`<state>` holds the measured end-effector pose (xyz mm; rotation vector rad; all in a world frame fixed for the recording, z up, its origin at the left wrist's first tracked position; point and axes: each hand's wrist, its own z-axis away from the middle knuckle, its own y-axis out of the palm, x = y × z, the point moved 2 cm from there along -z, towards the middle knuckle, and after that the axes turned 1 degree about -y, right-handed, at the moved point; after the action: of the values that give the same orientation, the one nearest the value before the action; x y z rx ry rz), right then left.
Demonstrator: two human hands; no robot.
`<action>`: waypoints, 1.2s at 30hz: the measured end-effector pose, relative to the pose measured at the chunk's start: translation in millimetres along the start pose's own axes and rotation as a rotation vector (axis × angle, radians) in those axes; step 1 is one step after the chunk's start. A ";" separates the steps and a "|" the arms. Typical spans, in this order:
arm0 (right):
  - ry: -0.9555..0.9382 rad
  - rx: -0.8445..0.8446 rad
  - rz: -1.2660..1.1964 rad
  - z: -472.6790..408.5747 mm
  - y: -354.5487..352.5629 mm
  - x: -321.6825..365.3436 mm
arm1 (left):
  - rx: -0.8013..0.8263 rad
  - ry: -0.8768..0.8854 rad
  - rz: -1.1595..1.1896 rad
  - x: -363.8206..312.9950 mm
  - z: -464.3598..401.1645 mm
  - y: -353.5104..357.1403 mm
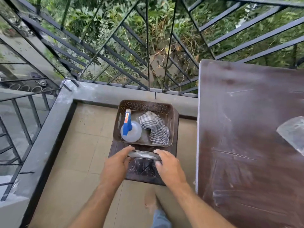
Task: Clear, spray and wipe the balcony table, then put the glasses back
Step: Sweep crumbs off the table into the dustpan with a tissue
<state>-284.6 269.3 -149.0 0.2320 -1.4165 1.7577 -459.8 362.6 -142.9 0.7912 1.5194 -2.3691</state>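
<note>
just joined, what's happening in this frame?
A person on a balcony has both hands, left hand and right hand, on a flat tray-like item over a dark stool; motion blur hides how firm the grip is. Behind it on the stool, a brown perforated basket holds a spray bottle and a checked cloth. The brown table looks dusty and smeared, not yet wiped.

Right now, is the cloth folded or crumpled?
Crumpled. The checked cloth lies bunched in the basket beside the spray bottle.
</note>
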 end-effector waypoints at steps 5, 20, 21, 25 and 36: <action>0.056 0.036 0.014 -15.6 16.5 -6.7 | 0.000 0.010 0.004 15.7 -18.1 17.0; 0.117 0.009 -0.016 -32.5 34.0 -12.6 | 0.023 0.000 0.014 29.4 -35.8 31.9; 0.118 0.002 -0.021 -31.9 35.0 -13.5 | 0.028 0.004 0.016 29.3 -35.9 32.8; 0.129 -0.020 -0.058 -32.3 36.3 -16.0 | 0.030 0.002 0.023 30.2 -35.2 36.4; 0.177 0.065 0.004 -22.2 23.6 -12.6 | 0.008 -0.161 -0.026 21.6 -19.0 27.8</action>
<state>-285.4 282.4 -181.2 0.1053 -1.2356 1.7825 -459.0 369.4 -182.3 0.5697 1.4648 -2.3943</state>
